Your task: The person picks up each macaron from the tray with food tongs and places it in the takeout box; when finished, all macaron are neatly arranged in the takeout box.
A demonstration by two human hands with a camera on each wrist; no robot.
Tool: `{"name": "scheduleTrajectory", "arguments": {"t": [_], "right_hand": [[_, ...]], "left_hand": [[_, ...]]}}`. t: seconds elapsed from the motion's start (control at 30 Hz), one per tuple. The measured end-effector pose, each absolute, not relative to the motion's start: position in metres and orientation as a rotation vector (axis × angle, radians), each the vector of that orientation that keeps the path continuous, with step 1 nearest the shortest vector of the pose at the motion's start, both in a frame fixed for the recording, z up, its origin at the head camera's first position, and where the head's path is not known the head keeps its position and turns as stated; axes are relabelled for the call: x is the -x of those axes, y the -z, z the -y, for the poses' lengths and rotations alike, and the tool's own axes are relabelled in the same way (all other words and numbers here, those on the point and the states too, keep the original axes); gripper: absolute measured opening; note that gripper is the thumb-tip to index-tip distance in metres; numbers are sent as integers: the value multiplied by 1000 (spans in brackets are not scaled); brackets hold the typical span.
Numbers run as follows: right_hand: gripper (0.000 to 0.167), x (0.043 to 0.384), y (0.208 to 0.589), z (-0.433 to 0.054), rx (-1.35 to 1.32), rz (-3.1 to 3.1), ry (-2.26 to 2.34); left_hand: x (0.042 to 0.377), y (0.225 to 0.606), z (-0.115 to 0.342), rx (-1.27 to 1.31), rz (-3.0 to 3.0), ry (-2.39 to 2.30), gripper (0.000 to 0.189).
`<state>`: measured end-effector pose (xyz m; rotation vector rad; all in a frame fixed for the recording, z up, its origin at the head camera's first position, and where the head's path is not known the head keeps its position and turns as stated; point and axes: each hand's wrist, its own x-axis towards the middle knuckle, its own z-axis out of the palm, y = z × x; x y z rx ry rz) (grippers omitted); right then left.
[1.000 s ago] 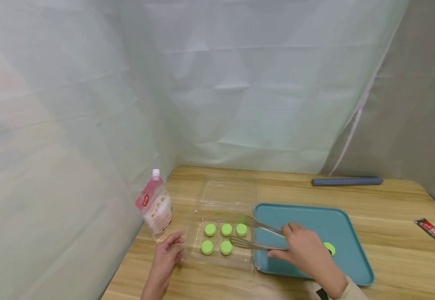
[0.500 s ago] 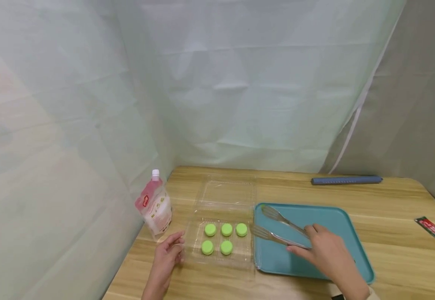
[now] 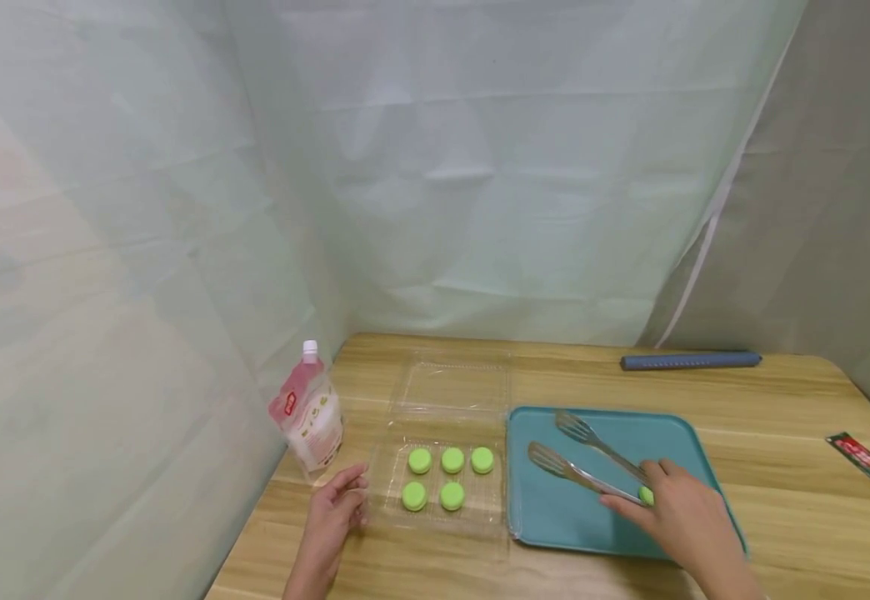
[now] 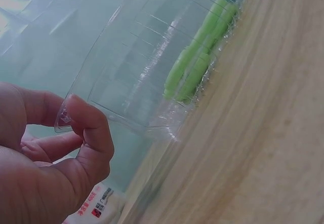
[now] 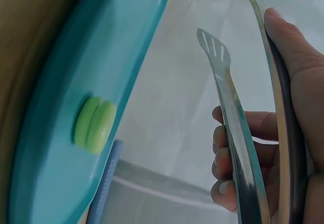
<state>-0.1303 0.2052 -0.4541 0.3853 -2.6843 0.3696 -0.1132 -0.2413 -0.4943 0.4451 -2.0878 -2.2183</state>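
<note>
My right hand (image 3: 686, 512) grips metal tongs (image 3: 592, 482) with slotted tips above the teal tray (image 3: 555, 517); the tongs' two arms are spread, nothing between the tips. One green macaron (image 5: 94, 125) lies on the tray, partly hidden by my hand in the head view. Left of the tray lies a hinged clear plastic box (image 3: 450, 387), lid laid back, with several green macarons (image 3: 452, 460) in two rows. My left hand (image 3: 336, 508) pinches the rim at the box's left side between thumb and finger, as the left wrist view shows.
A pink and white spouted pouch (image 3: 311, 417) stands at the table's left edge. Toward the back right lies a long blue bar-shaped thing (image 3: 690, 361). A small red and green packet (image 3: 864, 458) lies at the far right. Pale curtains surround the wooden table (image 3: 787, 417).
My right hand has carried the tongs rightward from over the box to over the tray, toward the macaron there. The left hand and the macarons in the box have stayed put.
</note>
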Motion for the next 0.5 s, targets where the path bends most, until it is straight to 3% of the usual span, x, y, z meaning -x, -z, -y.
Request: {"name": "scheduleTrajectory", "arguments": {"t": [0.27,0.5], "right_hand": [[78,122,453,-228,-176,2798,-449],[71,114,457,-239,-77,2858,-468]], "left_hand": [[114,495,241,-453,2093,2217,48],[113,494,242,-465,2106,2201,50]]}}
